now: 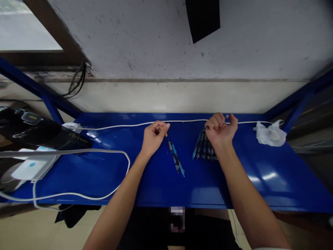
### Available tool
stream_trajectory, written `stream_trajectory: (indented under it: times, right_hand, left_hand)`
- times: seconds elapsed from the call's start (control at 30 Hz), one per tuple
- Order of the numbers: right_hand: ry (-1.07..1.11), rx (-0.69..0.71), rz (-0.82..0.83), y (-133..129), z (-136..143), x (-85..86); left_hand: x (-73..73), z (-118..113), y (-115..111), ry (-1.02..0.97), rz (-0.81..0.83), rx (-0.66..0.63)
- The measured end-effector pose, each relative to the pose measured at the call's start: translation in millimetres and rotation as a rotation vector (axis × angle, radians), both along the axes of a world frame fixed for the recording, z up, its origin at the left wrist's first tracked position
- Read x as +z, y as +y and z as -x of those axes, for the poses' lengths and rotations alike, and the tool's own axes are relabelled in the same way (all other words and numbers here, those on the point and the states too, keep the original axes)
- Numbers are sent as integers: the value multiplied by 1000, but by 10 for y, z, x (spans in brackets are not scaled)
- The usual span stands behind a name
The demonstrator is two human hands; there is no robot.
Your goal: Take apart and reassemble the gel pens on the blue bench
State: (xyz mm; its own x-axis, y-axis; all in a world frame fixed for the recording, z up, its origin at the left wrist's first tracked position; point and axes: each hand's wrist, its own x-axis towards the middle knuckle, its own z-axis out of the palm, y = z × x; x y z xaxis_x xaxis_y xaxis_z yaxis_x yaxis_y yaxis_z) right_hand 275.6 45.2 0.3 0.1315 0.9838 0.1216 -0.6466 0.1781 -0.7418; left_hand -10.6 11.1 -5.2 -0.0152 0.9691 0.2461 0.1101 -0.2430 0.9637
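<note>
Two pens, a black one (pixel 173 156) and a blue one (pixel 178 160), lie side by side on the blue table (pixel 156 187). My left hand (pixel 155 136) is just beyond their upper ends, its fingers curled and thumb near the fingertips; whatever it holds, if anything, is too small to make out. Further right, several pens (pixel 204 146) lie in a row, partly covered by my right hand. My right hand (pixel 222 129) is turned palm up with the fingers curled around a slim, clear-ended pen (pixel 227 116) whose tip shows between fingers and thumb.
A white cable (pixel 125 125) runs along the table's back. Another white cable (pixel 78 195) loops at the left, by a white power strip (pixel 33 166) and a large black bottle-like object (pixel 47 130). A crumpled white plastic bag (pixel 271 134) sits at the right.
</note>
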Motion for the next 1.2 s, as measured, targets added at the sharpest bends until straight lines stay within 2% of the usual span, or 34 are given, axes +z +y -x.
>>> stream_trajectory:
  times: [0.07,0.17,0.23,0.3,0.43,0.6,0.67,0.8,0.9,1.03,1.2]
  right_hand:
    - [-61,34,53,28,62,57]
    - [-126,-52,132,11,135,148]
    - [-172,-119,140,-80,101,194]
    - [-217,-116,159,-241,-22,221]
    - [-309,-50,268,-697,-399,191]
    - [-639,-158,521,-1218,-763,41]
    - [-807,-115,618,-1336,-857,11]
    - [-1133,149,691,-1390,-954,46]
    - [-1362,224,631,-1338,-932,97]
    - [-1601,204,554,-1273,-831,102]
    - [-1752,-43,357,-1216,-738,-20]
  left_hand:
    - [-17,63,-29,273,-34,-43]
    - [-53,135,-63,599,-49,-117]
    - [-66,151,-75,702,-33,-154]
    - [-60,144,-82,749,-7,-174]
    - [-22,111,-88,739,26,-174]
    - [-16,113,-81,637,24,-176]
    - [-21,126,-76,621,21,-191]
    - [-7,144,-74,631,13,-221]
    - [20,149,-79,569,6,-283]
    - [57,161,-97,587,66,-336]
    - [99,195,-119,635,160,-362]
